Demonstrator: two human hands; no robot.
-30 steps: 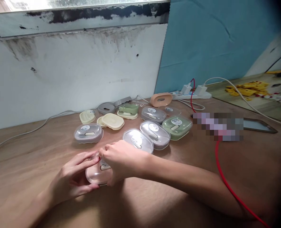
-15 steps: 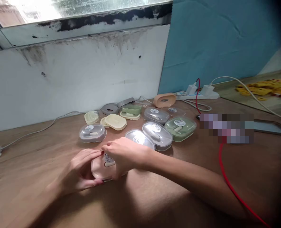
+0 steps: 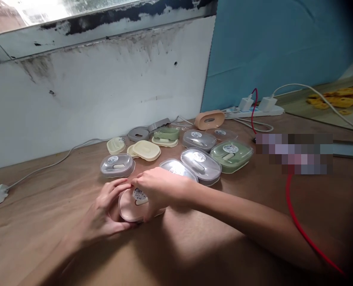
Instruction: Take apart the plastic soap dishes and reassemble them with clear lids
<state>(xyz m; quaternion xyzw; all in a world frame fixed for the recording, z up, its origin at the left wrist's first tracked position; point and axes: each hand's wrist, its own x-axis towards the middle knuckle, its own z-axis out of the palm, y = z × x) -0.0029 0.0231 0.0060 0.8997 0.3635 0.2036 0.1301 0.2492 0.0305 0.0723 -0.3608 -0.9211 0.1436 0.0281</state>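
Observation:
A pink oval soap box (image 3: 129, 208) with a clear lid and a round printed sticker rests on the wooden table. Its left end sits between the thumb and fingers of my left hand (image 3: 106, 208), which curve around it. From the right, my right hand (image 3: 157, 188) reaches over the box and grips it across its width, fingers at the far rim and thumb at the near side. That hand covers much of the right half of the box. Just behind stand grey lidded soap boxes (image 3: 200, 163), one of them partly hidden by my right hand.
Farther back are a green soap box (image 3: 231, 157), cream trays (image 3: 146, 151), a small grey box (image 3: 117, 165) and an orange holder (image 3: 209, 120). A power strip (image 3: 254, 113) lies along the wall. A red cable (image 3: 291, 202) crosses the right side.
The view has shifted slightly. Both hands still hold the pink soap box, and the fingers of my left hand have moved a little along its left end.

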